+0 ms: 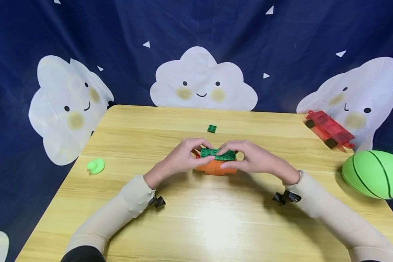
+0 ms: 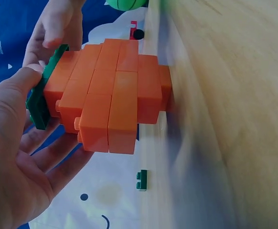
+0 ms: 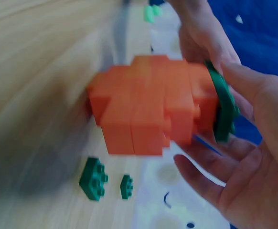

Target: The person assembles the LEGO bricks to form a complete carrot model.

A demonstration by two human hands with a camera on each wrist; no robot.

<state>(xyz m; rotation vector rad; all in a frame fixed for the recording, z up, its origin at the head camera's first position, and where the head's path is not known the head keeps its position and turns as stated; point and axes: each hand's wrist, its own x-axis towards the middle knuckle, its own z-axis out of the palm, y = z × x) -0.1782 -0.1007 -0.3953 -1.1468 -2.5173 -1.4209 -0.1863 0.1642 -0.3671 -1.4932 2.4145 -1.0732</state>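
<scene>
An orange toy-brick build [image 1: 213, 169], stepped and wider in its middle, stands on the table, topped by a flat layer of green studded bricks [image 1: 207, 153]. My left hand [image 1: 183, 157] grips its top from the left, thumb in front and fingers behind. From the other side my right hand [image 1: 253, 157] holds the top too, with its index finger over the green studs and its thumb against the orange front. In the left wrist view, the left thumb lies at the edge of the green layer [image 2: 46, 90]. The fingers partly hide the back of the build.
Beyond the build lies a small green brick [image 1: 211, 128]; a larger green brick [image 3: 93, 179] shows nearer in the right wrist view. A light-green toy duck [image 1: 96, 166] sits at left. At right are a red toy wagon [image 1: 330, 130] and a green ball [image 1: 374, 174].
</scene>
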